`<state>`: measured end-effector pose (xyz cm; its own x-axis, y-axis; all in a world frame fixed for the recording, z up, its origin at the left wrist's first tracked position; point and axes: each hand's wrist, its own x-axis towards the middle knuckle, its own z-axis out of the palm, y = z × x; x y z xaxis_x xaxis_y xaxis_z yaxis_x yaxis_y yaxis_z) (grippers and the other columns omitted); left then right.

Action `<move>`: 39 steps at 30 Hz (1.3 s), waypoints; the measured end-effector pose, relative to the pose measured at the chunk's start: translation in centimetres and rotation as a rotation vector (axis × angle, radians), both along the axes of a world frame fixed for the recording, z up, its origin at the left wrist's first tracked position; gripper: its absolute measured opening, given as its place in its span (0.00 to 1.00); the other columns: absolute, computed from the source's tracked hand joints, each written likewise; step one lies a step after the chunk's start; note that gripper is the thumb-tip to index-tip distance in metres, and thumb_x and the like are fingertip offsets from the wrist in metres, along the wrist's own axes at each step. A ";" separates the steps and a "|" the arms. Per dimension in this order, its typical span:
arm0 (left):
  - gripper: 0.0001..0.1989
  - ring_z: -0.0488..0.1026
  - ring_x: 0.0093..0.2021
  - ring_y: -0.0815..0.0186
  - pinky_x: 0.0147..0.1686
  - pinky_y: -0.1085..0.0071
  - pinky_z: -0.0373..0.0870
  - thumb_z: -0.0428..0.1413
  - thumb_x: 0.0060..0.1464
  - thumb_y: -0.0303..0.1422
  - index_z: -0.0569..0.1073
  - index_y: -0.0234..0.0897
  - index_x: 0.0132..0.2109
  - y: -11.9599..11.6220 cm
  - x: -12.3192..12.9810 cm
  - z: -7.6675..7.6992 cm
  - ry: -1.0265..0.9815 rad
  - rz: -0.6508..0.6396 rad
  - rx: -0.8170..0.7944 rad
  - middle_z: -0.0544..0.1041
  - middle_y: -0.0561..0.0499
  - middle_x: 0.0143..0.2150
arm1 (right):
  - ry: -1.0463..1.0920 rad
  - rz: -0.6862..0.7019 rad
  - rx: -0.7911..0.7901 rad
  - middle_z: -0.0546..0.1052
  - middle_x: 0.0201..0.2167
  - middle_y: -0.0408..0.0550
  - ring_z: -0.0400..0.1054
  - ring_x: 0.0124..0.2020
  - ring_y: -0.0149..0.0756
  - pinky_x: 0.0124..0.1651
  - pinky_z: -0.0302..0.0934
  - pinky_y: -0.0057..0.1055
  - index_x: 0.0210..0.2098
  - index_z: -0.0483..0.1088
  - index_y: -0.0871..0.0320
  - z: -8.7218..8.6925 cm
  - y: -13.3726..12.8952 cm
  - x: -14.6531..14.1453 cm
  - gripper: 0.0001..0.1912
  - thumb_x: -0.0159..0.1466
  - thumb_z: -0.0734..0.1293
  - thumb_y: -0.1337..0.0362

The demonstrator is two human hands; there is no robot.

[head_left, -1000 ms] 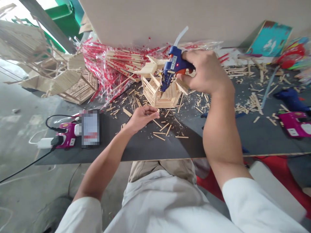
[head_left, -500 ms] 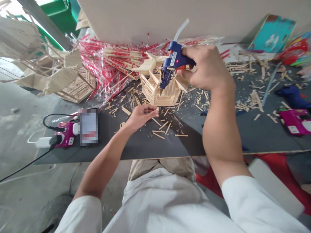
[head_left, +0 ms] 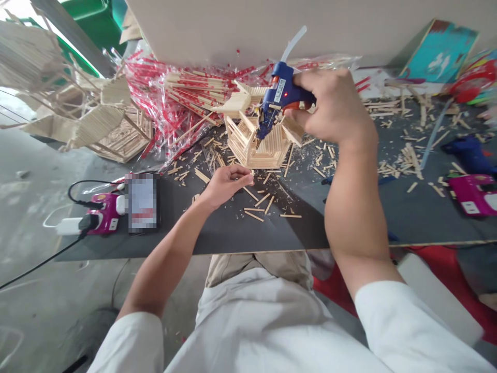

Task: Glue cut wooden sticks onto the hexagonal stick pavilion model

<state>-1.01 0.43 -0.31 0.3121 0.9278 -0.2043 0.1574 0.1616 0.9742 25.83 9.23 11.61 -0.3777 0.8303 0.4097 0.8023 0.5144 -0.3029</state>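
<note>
My right hand [head_left: 330, 106] is wrapped round a blue glue gun [head_left: 278, 90] with a clear glue stick jutting from its back and a small red light lit. Its nozzle points down over a basket-like wooden stick structure [head_left: 272, 153]; whether the tip touches it I cannot tell. Just in front of that structure, my left hand [head_left: 227, 185] pinches a small wooden stick piece [head_left: 252, 174], mostly hidden by the fingers. Several short wooden sticks [head_left: 262, 199] lie loose on the dark table [head_left: 217, 233] beside the left hand.
Red-and-cream sticks in plastic wrap [head_left: 186, 93] are heaped at the back. A larger stick structure [head_left: 89, 119] stands at left. A phone [head_left: 142, 202] lies beside a purple power strip [head_left: 104, 212]. At right are a second blue glue gun [head_left: 468, 154] and another purple power strip [head_left: 471, 194].
The glue gun and my right hand have shifted very slightly right and up. My left hand keeps its pinch in nearly the same spot.
</note>
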 end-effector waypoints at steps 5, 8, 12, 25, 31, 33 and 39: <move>0.23 0.65 0.22 0.77 0.20 0.78 0.55 0.68 0.55 0.50 0.80 0.34 0.46 0.0 -0.1 -0.2 0.016 0.005 0.011 0.85 0.44 0.39 | -0.026 -0.017 0.048 0.79 0.40 0.46 0.72 0.43 0.52 0.51 0.70 0.51 0.42 0.72 0.42 -0.5 0.2 0.0 0.15 0.55 0.72 0.60; 0.23 0.65 0.22 0.77 0.20 0.78 0.55 0.68 0.56 0.50 0.80 0.34 0.46 -0.1 -0.1 -0.1 0.013 0.002 0.008 0.85 0.44 0.39 | -0.046 -0.027 0.064 0.80 0.41 0.46 0.73 0.42 0.51 0.50 0.71 0.50 0.42 0.72 0.43 -0.5 0.3 -0.1 0.16 0.54 0.72 0.61; 0.23 0.65 0.22 0.78 0.20 0.78 0.55 0.68 0.56 0.49 0.80 0.34 0.46 -0.1 -0.1 0.0 0.022 -0.016 0.012 0.85 0.44 0.40 | -0.047 -0.033 0.058 0.82 0.44 0.44 0.74 0.47 0.51 0.54 0.70 0.50 0.44 0.72 0.42 -0.2 0.0 -0.2 0.15 0.57 0.71 0.61; 0.24 0.68 0.25 0.77 0.24 0.78 0.61 0.68 0.56 0.51 0.80 0.32 0.45 -0.4 0.2 0.3 0.013 -0.029 0.035 0.85 0.45 0.39 | -0.060 -0.039 0.105 0.82 0.47 0.46 0.75 0.50 0.52 0.54 0.70 0.49 0.44 0.72 0.47 -0.1 -0.1 0.0 0.13 0.60 0.73 0.60; 0.25 0.69 0.24 0.76 0.23 0.78 0.61 0.68 0.55 0.52 0.81 0.32 0.46 -0.4 0.2 0.0 0.023 -0.033 0.041 0.85 0.45 0.37 | -0.059 -0.061 0.103 0.82 0.52 0.46 0.76 0.52 0.48 0.55 0.69 0.42 0.49 0.75 0.50 0.0 -0.4 -0.3 0.15 0.62 0.73 0.63; 0.25 0.68 0.23 0.76 0.23 0.78 0.60 0.67 0.55 0.52 0.81 0.33 0.45 -0.4 0.3 0.1 0.045 -0.033 0.046 0.85 0.45 0.37 | -0.052 -0.061 0.105 0.82 0.53 0.49 0.76 0.52 0.47 0.54 0.68 0.40 0.51 0.76 0.53 0.1 -0.5 -0.4 0.16 0.63 0.72 0.64; 0.22 0.68 0.23 0.76 0.22 0.78 0.58 0.67 0.57 0.49 0.80 0.32 0.45 -0.5 0.4 0.5 0.051 -0.041 0.051 0.85 0.45 0.37 | -0.066 -0.039 0.162 0.83 0.50 0.53 0.75 0.49 0.47 0.50 0.64 0.38 0.53 0.77 0.55 -0.2 -0.2 -0.2 0.19 0.62 0.75 0.64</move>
<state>-0.59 -0.07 0.19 0.3404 0.9241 -0.1739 0.2129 0.1044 0.9715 25.59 9.00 11.46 -0.3769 0.7701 0.5148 0.8381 0.5201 -0.1644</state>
